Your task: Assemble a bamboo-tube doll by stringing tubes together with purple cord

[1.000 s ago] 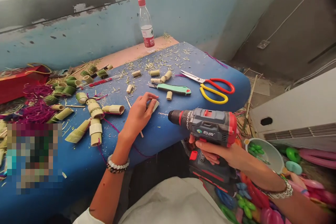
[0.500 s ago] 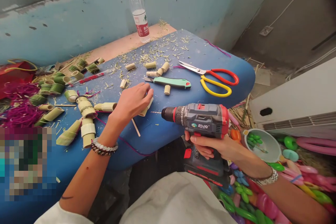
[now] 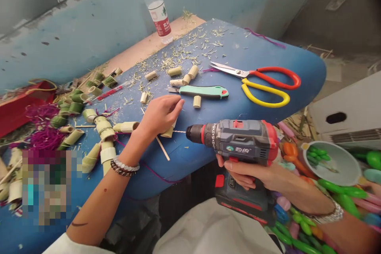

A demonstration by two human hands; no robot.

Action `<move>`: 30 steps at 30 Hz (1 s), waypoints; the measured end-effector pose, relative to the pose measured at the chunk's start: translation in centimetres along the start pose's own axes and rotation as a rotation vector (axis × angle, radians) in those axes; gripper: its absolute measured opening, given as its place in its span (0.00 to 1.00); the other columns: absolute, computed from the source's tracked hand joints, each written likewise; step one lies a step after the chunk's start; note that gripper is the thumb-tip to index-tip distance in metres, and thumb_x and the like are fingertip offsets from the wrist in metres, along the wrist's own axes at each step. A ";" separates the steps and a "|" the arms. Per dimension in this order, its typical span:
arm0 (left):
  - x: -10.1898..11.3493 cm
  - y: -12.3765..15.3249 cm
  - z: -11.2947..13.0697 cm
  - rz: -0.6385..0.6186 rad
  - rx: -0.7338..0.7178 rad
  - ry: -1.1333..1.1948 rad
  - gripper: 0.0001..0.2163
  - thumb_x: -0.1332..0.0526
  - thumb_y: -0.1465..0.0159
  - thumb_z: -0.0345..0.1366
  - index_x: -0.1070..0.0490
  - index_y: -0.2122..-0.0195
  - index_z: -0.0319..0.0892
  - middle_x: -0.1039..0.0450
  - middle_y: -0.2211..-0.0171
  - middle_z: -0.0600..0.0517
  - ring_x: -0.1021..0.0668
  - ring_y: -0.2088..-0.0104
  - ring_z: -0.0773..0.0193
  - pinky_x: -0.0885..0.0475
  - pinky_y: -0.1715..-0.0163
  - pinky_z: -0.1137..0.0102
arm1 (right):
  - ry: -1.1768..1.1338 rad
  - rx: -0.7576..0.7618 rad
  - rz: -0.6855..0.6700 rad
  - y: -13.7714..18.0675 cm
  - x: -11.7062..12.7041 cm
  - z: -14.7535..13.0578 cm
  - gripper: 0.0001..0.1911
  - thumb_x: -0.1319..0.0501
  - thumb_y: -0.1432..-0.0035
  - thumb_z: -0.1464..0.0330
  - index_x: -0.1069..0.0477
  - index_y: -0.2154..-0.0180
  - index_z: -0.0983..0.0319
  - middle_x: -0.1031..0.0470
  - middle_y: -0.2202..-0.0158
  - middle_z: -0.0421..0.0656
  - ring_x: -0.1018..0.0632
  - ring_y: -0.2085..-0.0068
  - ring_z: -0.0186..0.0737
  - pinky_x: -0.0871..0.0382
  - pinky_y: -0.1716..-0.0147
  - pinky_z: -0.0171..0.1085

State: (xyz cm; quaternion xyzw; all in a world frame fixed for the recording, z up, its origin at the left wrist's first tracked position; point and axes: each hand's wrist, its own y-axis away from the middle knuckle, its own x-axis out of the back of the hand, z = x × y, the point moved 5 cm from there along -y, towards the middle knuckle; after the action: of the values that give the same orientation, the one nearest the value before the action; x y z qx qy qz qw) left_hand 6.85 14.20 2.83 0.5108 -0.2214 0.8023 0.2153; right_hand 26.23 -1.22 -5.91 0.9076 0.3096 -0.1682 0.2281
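Note:
My right hand is wrapped round the handle of a grey and red cordless drill, which lies level and points left. Its thin bit reaches the end of a pale bamboo piece. Fingers curled, my left hand grips that piece against the blue table and hides most of it. A thin stick lies just below. Left of my wrist is a jointed bamboo figure with purple cord. Beyond my fingers rest a green-handled folding saw or knife and a short bamboo tube.
Scissors with red and yellow handles lie to the right. A water bottle stands at the back among shavings. Cut bamboo tubes and purple strands cover the left. Balloons and a pale bowl are below right.
The drill has come closer to my left hand, and its bit now meets the bamboo piece. The camera view has shifted slightly.

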 end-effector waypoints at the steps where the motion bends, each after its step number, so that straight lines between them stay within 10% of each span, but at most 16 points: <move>1: 0.0 0.1 -0.2 0.004 0.019 -0.001 0.17 0.51 0.26 0.41 0.49 0.74 0.45 0.42 0.76 0.54 0.36 0.73 0.63 0.45 0.69 0.66 | -0.002 -0.016 0.010 0.0 -0.1 0.0 0.20 0.35 0.33 0.50 0.28 0.57 0.60 0.41 0.83 0.33 0.39 0.81 0.27 0.38 0.77 0.33; 30: -0.4 0.2 -0.2 -0.045 0.090 -0.057 0.16 0.52 0.25 0.42 0.44 0.72 0.45 0.37 0.74 0.53 0.31 0.70 0.60 0.39 0.66 0.66 | -0.032 0.001 -0.018 -0.4 -0.2 0.5 0.19 0.36 0.32 0.52 0.31 0.58 0.62 0.43 0.83 0.31 0.41 0.81 0.28 0.40 0.78 0.32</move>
State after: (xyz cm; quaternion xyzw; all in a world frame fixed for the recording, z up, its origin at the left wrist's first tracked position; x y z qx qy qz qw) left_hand 6.73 14.07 2.40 0.5473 -0.1799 0.7916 0.2038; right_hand 25.76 -1.23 -6.37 0.9021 0.3140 -0.1851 0.2310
